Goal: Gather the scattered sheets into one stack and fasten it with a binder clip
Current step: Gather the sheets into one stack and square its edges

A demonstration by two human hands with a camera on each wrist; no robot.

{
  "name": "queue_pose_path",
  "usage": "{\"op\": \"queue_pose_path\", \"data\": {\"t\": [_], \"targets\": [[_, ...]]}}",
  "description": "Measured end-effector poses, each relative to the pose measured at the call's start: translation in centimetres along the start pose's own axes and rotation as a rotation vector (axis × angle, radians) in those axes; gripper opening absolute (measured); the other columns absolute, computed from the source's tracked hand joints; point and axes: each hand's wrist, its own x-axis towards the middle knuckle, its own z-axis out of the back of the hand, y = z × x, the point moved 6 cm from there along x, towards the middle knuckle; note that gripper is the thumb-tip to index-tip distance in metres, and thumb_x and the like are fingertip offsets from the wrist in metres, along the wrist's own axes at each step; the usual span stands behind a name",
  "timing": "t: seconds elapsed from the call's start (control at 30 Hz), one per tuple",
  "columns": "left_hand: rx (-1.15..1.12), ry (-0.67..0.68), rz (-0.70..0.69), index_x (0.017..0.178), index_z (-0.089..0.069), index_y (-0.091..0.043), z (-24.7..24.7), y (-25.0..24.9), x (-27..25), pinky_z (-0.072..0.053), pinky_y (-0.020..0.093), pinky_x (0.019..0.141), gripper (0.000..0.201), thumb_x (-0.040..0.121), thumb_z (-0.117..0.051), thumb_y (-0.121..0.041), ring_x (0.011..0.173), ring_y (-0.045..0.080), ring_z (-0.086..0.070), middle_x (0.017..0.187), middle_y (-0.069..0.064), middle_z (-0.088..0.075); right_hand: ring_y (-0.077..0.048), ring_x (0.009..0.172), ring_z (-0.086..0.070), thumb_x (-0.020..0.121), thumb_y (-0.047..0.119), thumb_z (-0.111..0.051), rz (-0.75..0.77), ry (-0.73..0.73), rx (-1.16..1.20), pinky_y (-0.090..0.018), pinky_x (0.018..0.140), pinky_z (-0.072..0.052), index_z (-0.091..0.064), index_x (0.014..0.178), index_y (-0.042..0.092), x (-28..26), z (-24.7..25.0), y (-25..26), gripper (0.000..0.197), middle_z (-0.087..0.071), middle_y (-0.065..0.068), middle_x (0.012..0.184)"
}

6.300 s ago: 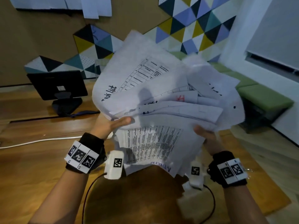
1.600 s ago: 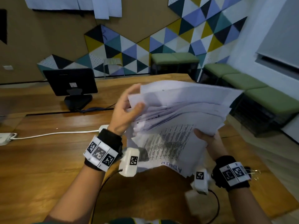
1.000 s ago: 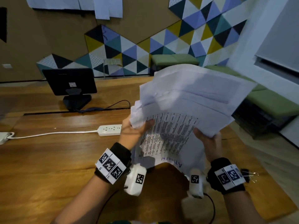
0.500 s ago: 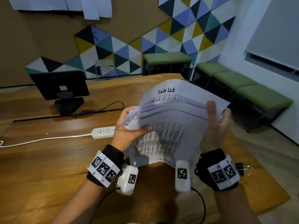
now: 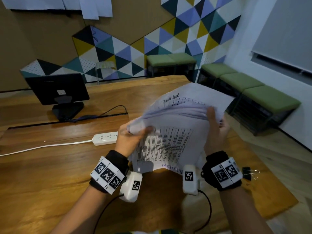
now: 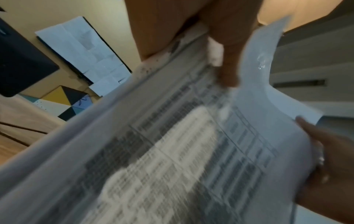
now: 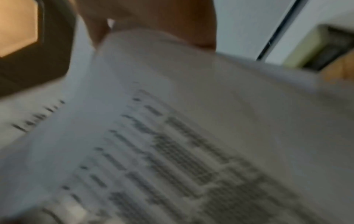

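Observation:
A stack of white printed sheets point(image 5: 172, 142) stands tilted above the wooden table point(image 5: 50, 174), with a "Task List" page at its back. My left hand point(image 5: 130, 134) grips the stack's upper left corner, thumb curled over the front. My right hand point(image 5: 216, 130) holds the right edge, thumb on the front and fingers behind. The left wrist view shows the sheets point(image 6: 172, 151) blurred, my left fingers point(image 6: 226, 60) on their edge and my right hand point(image 6: 329, 159) opposite. In the right wrist view the sheets point(image 7: 191, 136) fill the frame. A black binder clip point(image 5: 246, 173) lies on the table right of my right wrist.
A white power strip point(image 5: 105, 137) with its cable lies left of my left hand. A black monitor point(image 5: 57, 92) stands at the back left. The table's right edge runs close behind the clip. Green benches point(image 5: 253, 92) line the wall beyond it.
The fanned sheets have been drawn into a tighter stack and lowered toward the table. My right hand slid up along the right edge; my left hand kept its grip on the left corner.

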Motion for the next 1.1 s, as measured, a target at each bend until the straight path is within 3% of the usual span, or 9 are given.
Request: {"op": "queue_pose_path", "data": {"t": [0.13, 0.27, 0.4, 0.53, 0.7, 0.77, 0.83, 0.93, 1.1], "targets": [[-0.004, -0.117, -0.043, 0.086, -0.066, -0.034, -0.2, -0.6, -0.2, -0.05, 0.008, 0.067, 0.035, 0.076, -0.065, 0.0, 0.072, -0.009, -0.064, 0.078, -0.015, -0.071, -0.013, 0.087, -0.063, 0.059, 0.056, -0.078, 0.049, 0.143, -0.008, -0.024, 0.073, -0.053, -0.058, 0.102, -0.003, -1.1, -0.1, 1.0, 0.076, -0.069, 0.003, 0.089], [-0.171, -0.181, -0.078, 0.084, -0.064, -0.025, -1.0, -1.5, -1.4, -0.051, 0.01, 0.066, 0.028, 0.074, -0.065, 0.001, 0.071, -0.006, -0.065, 0.073, -0.022, -0.071, 0.001, 0.076, -0.066, 0.077, -0.002, -0.066, 0.106, 0.068, -0.028, -0.017, 0.065, -0.053, -0.057, 0.093, 0.014, -1.3, 1.6, 2.8, 0.025, -0.073, 0.017, 0.079], [-0.104, -0.063, -0.007, 0.09, -0.059, -0.023, -2.8, 0.0, -2.9, -0.052, 0.016, 0.068, 0.034, 0.075, -0.064, 0.007, 0.075, -0.006, -0.065, 0.078, -0.013, -0.071, -0.01, 0.083, -0.067, 0.061, 0.038, -0.081, 0.035, -0.01, -0.068, -0.029, 0.075, -0.056, -0.062, 0.095, 0.014, -2.2, 4.3, 1.1, 0.045, -0.072, 0.008, 0.085], [-0.072, 0.1, 0.044, 0.104, -0.05, -0.025, -3.4, 1.4, -3.7, -0.055, 0.019, 0.072, 0.062, 0.053, -0.083, -0.017, 0.084, -0.003, -0.065, 0.1, -0.005, -0.062, -0.022, 0.099, -0.066, 0.064, 0.029, -0.075, -0.059, 0.083, -0.09, -0.033, 0.078, -0.058, -0.048, 0.125, 0.001, -2.0, 6.1, -0.9, 0.072, -0.065, -0.013, 0.113], [-0.147, -0.074, 0.088, 0.101, -0.051, -0.05, -1.5, 2.6, -3.4, -0.049, 0.047, 0.094, 0.08, 0.031, -0.088, -0.049, 0.113, 0.026, -0.057, 0.124, 0.015, -0.053, -0.007, 0.082, -0.07, 0.061, 0.044, -0.08, -0.309, 0.303, -0.186, -0.027, 0.071, -0.054, -0.062, 0.107, 0.013, -1.6, 5.5, -3.8, 0.059, -0.07, 0.001, 0.096], [-0.169, -0.032, 0.044, 0.103, -0.05, -0.043, -2.0, 1.7, -3.0, -0.054, 0.04, 0.086, 0.085, 0.028, -0.087, -0.05, 0.108, 0.021, -0.057, 0.123, 0.007, -0.051, -0.009, 0.08, -0.068, 0.068, 0.038, -0.076, -0.317, 0.311, -0.223, -0.035, 0.077, -0.054, -0.064, 0.104, 0.01, -1.5, 4.9, -4.5, 0.048, -0.068, 0.0, 0.094], [-0.215, -0.018, 0.004, 0.107, -0.045, -0.034, -2.0, 0.7, -2.4, -0.056, 0.025, 0.074, 0.087, 0.031, -0.087, -0.043, 0.098, 0.008, -0.061, 0.116, -0.003, -0.051, -0.018, 0.083, -0.064, 0.051, 0.056, -0.08, -0.275, 0.244, -0.257, -0.036, 0.077, -0.051, -0.066, 0.094, 0.013, -1.1, 4.7, -4.6, 0.062, -0.067, -0.004, 0.092], [-0.078, -0.053, -0.003, 0.108, -0.043, -0.036, 0.0, 1.2, -2.6, -0.045, 0.032, 0.098, 0.081, 0.039, -0.081, -0.056, 0.109, -0.001, -0.053, 0.117, -0.013, -0.051, -0.023, 0.083, -0.059, 0.052, 0.048, -0.079, -0.256, 0.16, -0.245, -0.04, 0.078, -0.047, -0.064, 0.084, 0.018, -0.4, 5.0, -4.7, 0.046, -0.065, -0.004, 0.086], [-0.005, -0.033, 0.226, 0.095, -0.044, -0.03, 1.1, 6.3, -4.0, -0.04, 0.044, 0.103, 0.045, 0.064, -0.074, -0.016, 0.102, 0.017, -0.053, 0.1, -0.006, -0.052, -0.027, 0.094, -0.06, 0.036, 0.068, -0.079, -0.262, 0.197, -0.238, -0.045, 0.086, -0.049, -0.065, 0.087, 0.018, 0.2, 5.0, -5.4, 0.073, -0.066, -0.009, 0.094]]}}
